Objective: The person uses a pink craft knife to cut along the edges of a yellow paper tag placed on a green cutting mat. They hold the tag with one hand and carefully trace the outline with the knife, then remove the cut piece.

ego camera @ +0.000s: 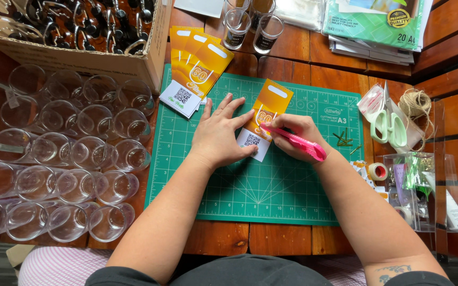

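An orange and white paper tag (269,103) lies on the green cutting mat (271,185). My left hand (219,135) presses flat on the tag's left side, fingers spread. My right hand (295,135) grips a pink craft knife (298,142), its tip resting on the tag near the middle. A small fanned stack of matching orange tags (196,66) lies at the mat's top left corner.
Many clear glass tumblers (75,159) lie on the left of the wooden table. A cardboard box of black clips (80,32) stands at top left, small jars (250,26) and paper packs (377,24) behind. Scissors (389,127), twine (414,103), tape (377,171) sit right.
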